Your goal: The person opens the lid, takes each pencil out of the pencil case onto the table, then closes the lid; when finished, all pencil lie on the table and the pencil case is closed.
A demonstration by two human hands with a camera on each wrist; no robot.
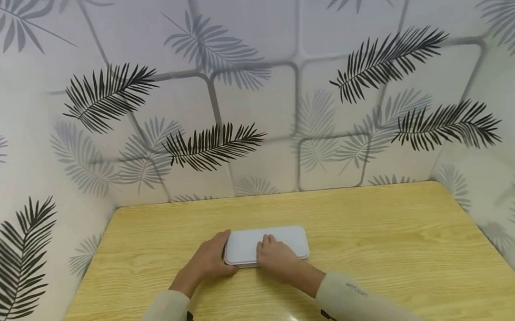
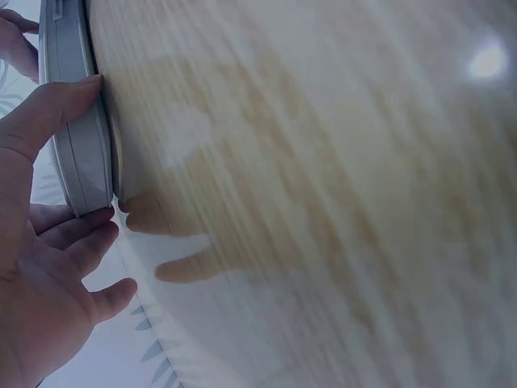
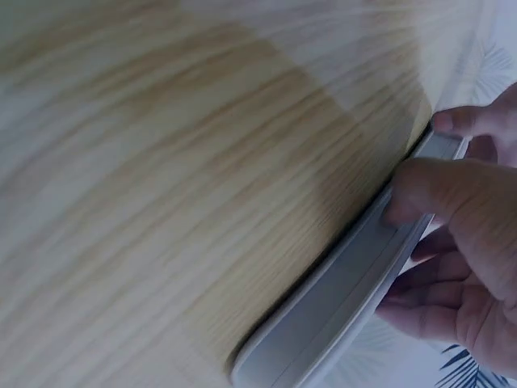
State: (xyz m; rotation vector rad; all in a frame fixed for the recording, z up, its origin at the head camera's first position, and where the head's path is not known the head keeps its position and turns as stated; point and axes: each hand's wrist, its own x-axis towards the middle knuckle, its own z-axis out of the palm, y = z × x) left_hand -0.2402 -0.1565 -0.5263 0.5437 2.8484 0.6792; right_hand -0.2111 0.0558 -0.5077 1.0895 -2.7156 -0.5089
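A flat white case (image 1: 267, 244) lies near the middle of the wooden table (image 1: 392, 251). The left hand (image 1: 209, 261) grips its left end, thumb (image 2: 48, 113) on the near side. The right hand (image 1: 275, 256) rests on the lid, thumb (image 3: 436, 190) pressed against the near edge.

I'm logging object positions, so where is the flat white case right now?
In the head view the flat white case lies near the middle of the wooden table, with the left hand gripping its left end and the right hand on its front edge.
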